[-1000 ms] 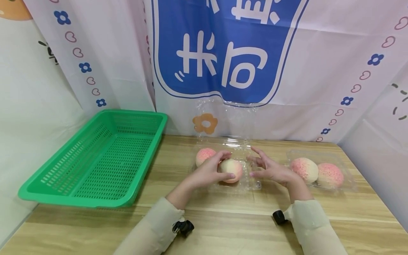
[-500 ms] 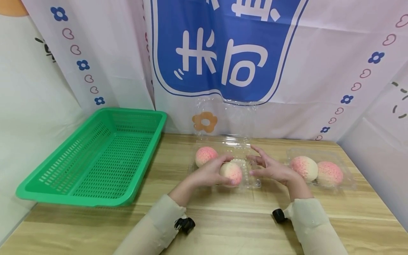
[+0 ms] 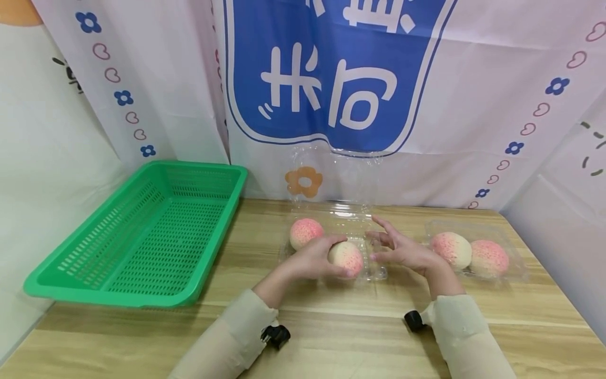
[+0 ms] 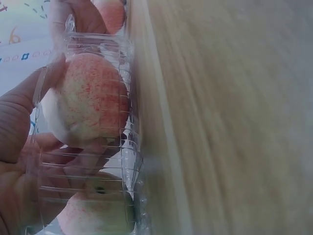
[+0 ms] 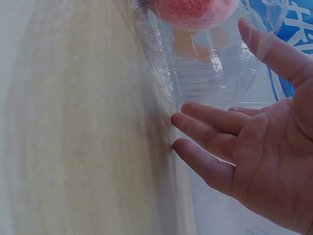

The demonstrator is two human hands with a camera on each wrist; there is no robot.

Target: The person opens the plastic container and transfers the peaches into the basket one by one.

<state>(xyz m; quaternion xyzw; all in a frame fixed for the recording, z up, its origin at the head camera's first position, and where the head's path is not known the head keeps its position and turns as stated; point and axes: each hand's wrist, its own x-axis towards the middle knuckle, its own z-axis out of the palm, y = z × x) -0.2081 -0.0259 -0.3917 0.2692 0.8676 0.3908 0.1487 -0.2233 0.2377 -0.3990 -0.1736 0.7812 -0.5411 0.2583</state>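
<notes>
Looking down from the head view, I see the left hand (image 3: 316,260) curled round a pink and cream peach (image 3: 347,258), thumb on the near side and fingers on the far side. I think it's held that way because it is round and could roll. The peach is in the right half of a clear box (image 3: 352,227), and a second peach (image 3: 306,233) sits to its left, a bit farther back. The lid (image 3: 336,176) stands up at the back, maybe so it's out of the way. The right hand (image 3: 402,252) is spread wide at the right end of the clear box, holding no peach — perhaps it's there to steady things. A second box (image 3: 518,268) with a third peach (image 3: 451,251) and a fourth peach (image 3: 490,258) is on the table (image 3: 350,337) on that side. A green basket (image 3: 142,300) is on the left.

In the left wrist view, the peach shows behind a thin clear wall, with the left hand around it. I can't tell if the peach touches the bottom. The second peach is cut off below, and the right hand is partly seen at the top.

In the right wrist view, the right hand's fingers are long and apart, near the clear box. Do they touch it? I can't tell — the plastic is too see-through. Only the lower part of one peach shows at the top.
</notes>
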